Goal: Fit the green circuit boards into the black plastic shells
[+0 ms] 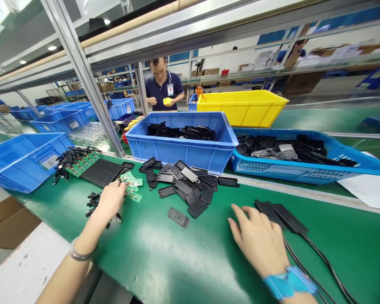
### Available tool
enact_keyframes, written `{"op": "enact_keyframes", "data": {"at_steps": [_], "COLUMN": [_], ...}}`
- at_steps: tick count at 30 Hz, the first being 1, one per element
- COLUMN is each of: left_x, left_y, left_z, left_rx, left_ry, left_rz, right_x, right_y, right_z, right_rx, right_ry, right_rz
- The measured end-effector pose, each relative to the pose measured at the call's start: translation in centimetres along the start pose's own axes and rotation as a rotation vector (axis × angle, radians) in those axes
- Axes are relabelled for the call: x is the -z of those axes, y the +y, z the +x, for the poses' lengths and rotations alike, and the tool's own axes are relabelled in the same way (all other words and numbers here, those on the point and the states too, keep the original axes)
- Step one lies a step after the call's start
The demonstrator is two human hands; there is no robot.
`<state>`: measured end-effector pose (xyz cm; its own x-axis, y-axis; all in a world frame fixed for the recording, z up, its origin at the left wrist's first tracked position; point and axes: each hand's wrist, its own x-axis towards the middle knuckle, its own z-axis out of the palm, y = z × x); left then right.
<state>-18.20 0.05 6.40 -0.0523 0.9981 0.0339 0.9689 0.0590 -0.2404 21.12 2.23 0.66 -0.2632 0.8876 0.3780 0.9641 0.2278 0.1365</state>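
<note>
My left hand (pixel 111 199) is at the small green circuit boards (pixel 134 182), its fingers curled down among them. Whatever is in its grip is hidden behind the fingers. Black cable ends (pixel 93 202) lie beside and under this hand. My right hand (pixel 260 237) is over the green bench, fingers apart, holding nothing. Beside it lie two flat black cases with cables (pixel 289 217), partly covered by the hand. Between my hands is a heap of black plastic shells (pixel 190 185), with a single shell (pixel 178 217) lying nearer to me.
Behind the heap stand a blue bin (pixel 180 147) of black parts and a blue basket (pixel 291 171). A yellow bin (pixel 240 107) is further back. At left are a row of black shells (pixel 101 172), wired boards (pixel 82 164) and another blue bin (pixel 25 162). A person (pixel 164 86) stands opposite.
</note>
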Motion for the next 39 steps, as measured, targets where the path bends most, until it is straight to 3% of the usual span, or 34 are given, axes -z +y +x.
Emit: {"op": "enact_keyframes", "data": {"at_steps": [2,4,7,11,13,15,16,17,19,23,27,30,32,36,39], "left_x": [-0.7,-1.0,-0.2,2.9,4.3,4.7,4.6,4.1,2.8,0.1,0.0,0.6,0.8,0.6,0.2], "left_y": [-3.1,-5.2,-6.7,-4.3,-1.1,2.9,4.8,6.6,9.3,11.0,10.9,12.0,13.3,15.6,16.3], "left_z": [-0.7,-1.2,-1.7,-2.0,-2.1,-1.8,-1.3,-0.6,1.5,6.7,8.3,6.7,5.2,2.5,1.5], "left_rx": [0.024,-0.034,-0.046,0.068,-0.021,-0.215,-0.322,-0.401,-0.477,-0.371,-0.302,-0.188,-0.159,-0.115,-0.110], "left_ry": [-0.074,-0.072,0.131,0.549,0.614,0.497,0.375,0.267,0.217,0.243,0.276,0.313,0.147,-0.345,-0.411], "left_rz": [-0.005,-0.093,-0.186,-0.311,-0.494,-0.732,-0.817,-0.844,-0.749,-0.334,-0.305,-0.666,-1.113,-1.917,-2.132], "right_x": [-0.1,-0.2,0.3,1.9,2.7,3.2,3.3,3.4,3.6,4.1,4.7,5.0,5.1,4.7,4.3], "right_y": [-0.7,-1.1,-1.5,-2.6,-3.6,-4.5,-4.8,-5.1,-5.2,-4.4,-3.5,-3.5,-3.6,-3.9,-3.9], "right_z": [-0.1,-0.2,-0.2,0.0,0.0,-0.3,-0.4,-0.5,-0.6,-0.3,0.0,0.0,-0.1,-0.2,-0.2], "right_rx": [0.041,0.058,0.042,0.025,-0.032,-0.149,-0.221,-0.295,-0.433,-0.576,-0.550,-0.504,-0.460,-0.497,-0.600], "right_ry": [-0.009,-0.016,-0.053,-0.276,-0.463,-0.614,-0.660,-0.680,-0.674,-0.591,-0.535,-0.550,-0.578,-0.555,-0.504], "right_rz": [0.078,0.172,0.409,0.992,1.327,1.688,1.870,2.034,2.241,2.168,2.012,1.978,1.939,1.873,1.848]}}
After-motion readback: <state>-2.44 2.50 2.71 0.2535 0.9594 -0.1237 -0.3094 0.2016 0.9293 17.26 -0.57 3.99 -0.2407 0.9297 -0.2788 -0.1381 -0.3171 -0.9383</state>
